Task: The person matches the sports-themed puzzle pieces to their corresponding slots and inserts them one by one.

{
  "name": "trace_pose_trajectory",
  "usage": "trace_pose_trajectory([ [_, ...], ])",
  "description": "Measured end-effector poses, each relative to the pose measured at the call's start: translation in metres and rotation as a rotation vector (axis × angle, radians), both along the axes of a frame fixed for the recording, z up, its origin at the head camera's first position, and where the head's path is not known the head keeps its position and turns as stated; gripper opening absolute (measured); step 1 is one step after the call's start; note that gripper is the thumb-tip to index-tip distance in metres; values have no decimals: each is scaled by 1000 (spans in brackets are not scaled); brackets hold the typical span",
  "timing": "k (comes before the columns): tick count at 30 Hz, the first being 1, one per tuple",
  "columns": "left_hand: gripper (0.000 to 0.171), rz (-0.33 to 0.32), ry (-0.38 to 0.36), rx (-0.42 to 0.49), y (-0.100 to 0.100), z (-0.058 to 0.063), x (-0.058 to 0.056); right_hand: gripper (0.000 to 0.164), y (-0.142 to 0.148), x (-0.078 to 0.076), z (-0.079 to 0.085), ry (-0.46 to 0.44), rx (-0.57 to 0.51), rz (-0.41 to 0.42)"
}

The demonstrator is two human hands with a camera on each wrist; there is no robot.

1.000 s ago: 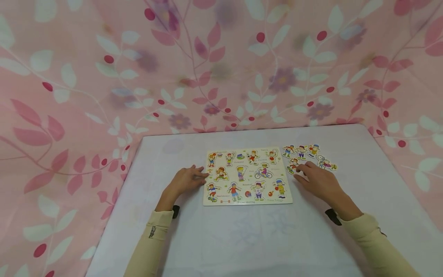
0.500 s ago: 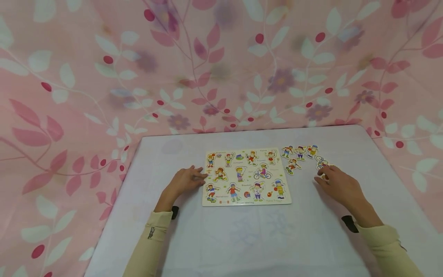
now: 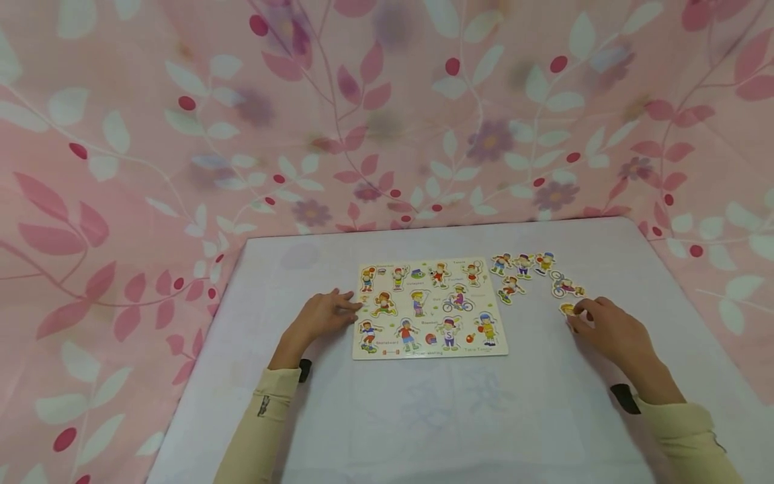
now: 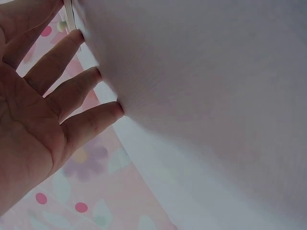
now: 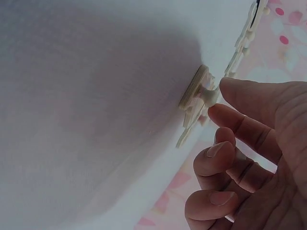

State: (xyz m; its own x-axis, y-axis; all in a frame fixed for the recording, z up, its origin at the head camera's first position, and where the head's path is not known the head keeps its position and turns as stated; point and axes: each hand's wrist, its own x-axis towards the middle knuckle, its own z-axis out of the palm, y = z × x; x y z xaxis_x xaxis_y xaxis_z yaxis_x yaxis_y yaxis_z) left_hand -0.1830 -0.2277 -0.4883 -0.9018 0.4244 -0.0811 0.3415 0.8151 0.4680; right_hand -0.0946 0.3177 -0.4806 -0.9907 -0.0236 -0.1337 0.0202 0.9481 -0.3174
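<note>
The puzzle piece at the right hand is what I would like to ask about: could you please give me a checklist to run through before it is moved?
1. Right hand at the puzzle piece: ok, thumb and index finger are at its knob.
2. Grip firm enough to lift: cannot tell.
3. Figure on the piece readable: not ok, fingers cover most of it.
4. Clear of the bicycle piece: cannot tell, it lies very close by.
5. Board steadied: ok, as far as shown; the left hand has fingertips at its left edge.
</note>
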Motion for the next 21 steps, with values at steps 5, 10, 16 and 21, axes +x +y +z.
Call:
trace_pose_trajectory([
  [5,34,1,17,5,-1,-1,-1,32,3,0,-3,7,1,3],
  [10,33,-24,43,5,0,-3,-1,30,4,0,-6,-6,3,-7],
  [16,34,-14,31,5,0,-1,0,27,2,-2,-5,0,8,-5],
  [21,33,-9,19,7,0,-1,0,27,0,-2,-4,-8,5,-17],
])
